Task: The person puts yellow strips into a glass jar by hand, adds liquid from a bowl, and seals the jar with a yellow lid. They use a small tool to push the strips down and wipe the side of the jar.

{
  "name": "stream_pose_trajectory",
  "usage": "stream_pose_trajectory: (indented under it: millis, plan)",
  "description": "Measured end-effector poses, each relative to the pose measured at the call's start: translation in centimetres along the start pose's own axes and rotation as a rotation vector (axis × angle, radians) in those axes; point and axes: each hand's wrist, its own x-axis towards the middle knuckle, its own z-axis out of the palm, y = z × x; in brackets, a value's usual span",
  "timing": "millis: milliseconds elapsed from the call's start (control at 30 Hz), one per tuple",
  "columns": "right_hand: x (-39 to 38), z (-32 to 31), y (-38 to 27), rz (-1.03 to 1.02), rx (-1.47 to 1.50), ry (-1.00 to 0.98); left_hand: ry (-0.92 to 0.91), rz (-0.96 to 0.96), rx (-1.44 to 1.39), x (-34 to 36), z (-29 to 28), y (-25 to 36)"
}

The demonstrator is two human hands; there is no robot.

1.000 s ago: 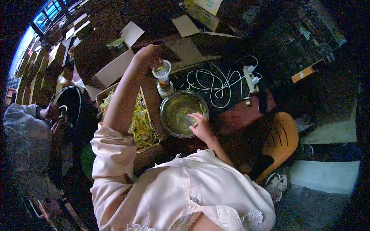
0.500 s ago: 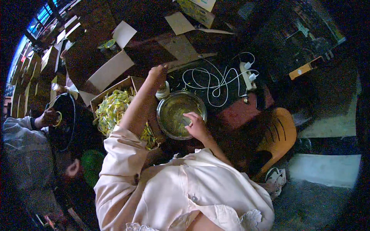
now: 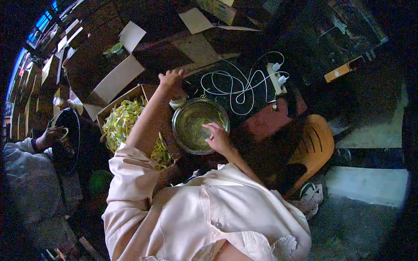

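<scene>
I should rest the half-open right hand steadily over the round bowl; left hand part-spread near white container; grips, I cannot tell.

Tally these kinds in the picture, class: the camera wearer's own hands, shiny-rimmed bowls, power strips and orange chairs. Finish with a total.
Wearer's own hands (left hand, right hand): 2
Shiny-rimmed bowl: 1
Power strip: 1
Orange chair: 1
Total: 5

Head-worn fisheye view, downward over bowl
</scene>
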Motion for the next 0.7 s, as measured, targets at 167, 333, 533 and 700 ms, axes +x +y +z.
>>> stream_pose_trajectory:
  millis: [167,333,533,700]
  plan:
    - [-0.2,0.2,0.4,0.037,-0.027,0.051,0.325,0.11,0.141,-2.2,-1.6,1.2]
    - [-0.4,-1.1,1.4,0.239,-0.005,0.183,0.758,0.401,-0.596,-6.0,1.6,6.7]
    - [-0.3,-2.5,1.2,0.177,-0.031,0.283,0.207,0.101,0.175,-7.5,16.2,8.5]
    - [-0.4,-3.6,0.5,0.201,0.035,0.234,0.211,0.015,0.134,-8.1,16.6,9.8]
